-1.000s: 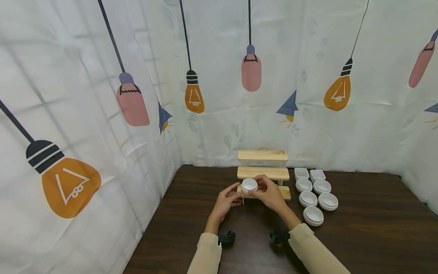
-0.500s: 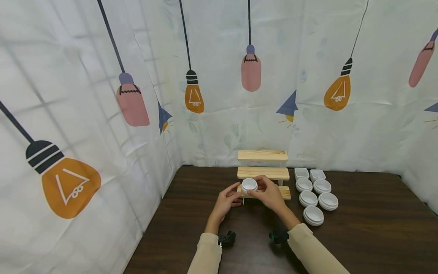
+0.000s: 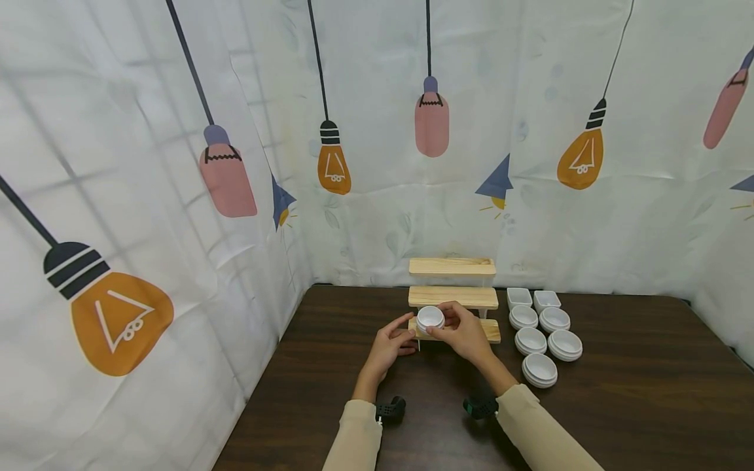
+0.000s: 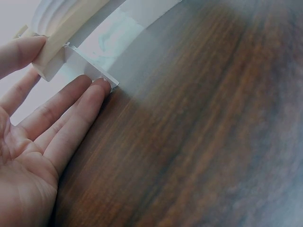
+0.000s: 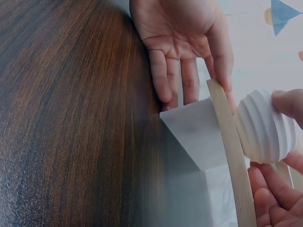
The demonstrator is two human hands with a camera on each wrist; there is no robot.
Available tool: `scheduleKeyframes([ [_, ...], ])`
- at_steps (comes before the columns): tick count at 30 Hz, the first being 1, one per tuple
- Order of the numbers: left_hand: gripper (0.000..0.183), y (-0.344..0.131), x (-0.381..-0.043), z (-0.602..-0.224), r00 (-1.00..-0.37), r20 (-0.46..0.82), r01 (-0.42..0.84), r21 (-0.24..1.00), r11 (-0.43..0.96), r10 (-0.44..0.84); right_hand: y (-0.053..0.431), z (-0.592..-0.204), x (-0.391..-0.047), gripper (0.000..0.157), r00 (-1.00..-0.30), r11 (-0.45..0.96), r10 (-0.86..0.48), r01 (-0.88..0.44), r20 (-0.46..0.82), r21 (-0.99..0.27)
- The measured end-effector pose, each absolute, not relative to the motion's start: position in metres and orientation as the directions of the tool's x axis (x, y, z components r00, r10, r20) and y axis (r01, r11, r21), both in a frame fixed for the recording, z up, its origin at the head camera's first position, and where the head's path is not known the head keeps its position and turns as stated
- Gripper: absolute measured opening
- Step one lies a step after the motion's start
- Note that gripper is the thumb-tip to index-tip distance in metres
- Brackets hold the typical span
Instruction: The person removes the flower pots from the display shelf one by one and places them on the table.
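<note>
My right hand (image 3: 468, 335) pinches a small white ribbed bowl (image 3: 430, 316) between thumb and fingers, at the left part of the lowest shelf (image 3: 491, 331) of a three-tier wooden stand. In the right wrist view the bowl (image 5: 264, 127) has its base against the wooden shelf board (image 5: 232, 151). My left hand (image 3: 384, 352) holds that shelf's left end between thumb and forefinger. Its other fingers (image 4: 71, 123) reach down along the clear support (image 4: 92, 64) under the board, close above the dark tabletop.
Right of the stand, several white round bowls (image 3: 539, 371) and two square white dishes (image 3: 519, 298) are grouped on the dark wooden table (image 3: 642, 392). The middle shelf (image 3: 452, 297) and top shelf (image 3: 452, 267) rise behind my hands. A patterned curtain (image 3: 377, 222) hangs at the back and left.
The bowl has shifted very slightly to the right on the lowest shelf. Both hands stay almost still.
</note>
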State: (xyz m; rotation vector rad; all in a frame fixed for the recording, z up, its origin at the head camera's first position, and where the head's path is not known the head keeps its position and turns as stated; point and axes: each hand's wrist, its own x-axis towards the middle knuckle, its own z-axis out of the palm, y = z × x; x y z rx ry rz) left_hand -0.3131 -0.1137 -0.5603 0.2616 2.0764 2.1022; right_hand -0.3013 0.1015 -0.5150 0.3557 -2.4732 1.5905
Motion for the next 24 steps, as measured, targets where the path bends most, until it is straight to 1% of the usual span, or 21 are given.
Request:
scheduleKeyframes([
  [4,0.052,-0.114,-0.313,-0.559,-0.969,0.008,0.005,1.000,-0.013,0.248,0.103,-0.515,-0.302,0.050,-0.956,0.398,-0.088,-0.291,0.279,-0.870],
  [12,0.053,-0.114,-0.313,-0.559,-0.971,0.010,0.009,1.000,-0.003,0.239,0.106,-0.516,-0.301,0.053,-0.956,0.391,-0.077,-0.291,0.283,-0.873],
  [20,0.052,-0.114,-0.313,-0.560,-0.972,0.013,0.013,1.000,-0.002,0.234,0.110,-0.514,-0.298,0.053,-0.953,0.334,-0.080,-0.303,0.293,-0.893],
  [24,0.052,-0.114,-0.313,-0.560,-0.972,0.010,0.009,1.000,-0.006,0.235,0.113,-0.511,-0.295,0.054,-0.955,0.328,-0.074,-0.296,0.288,-0.897],
])
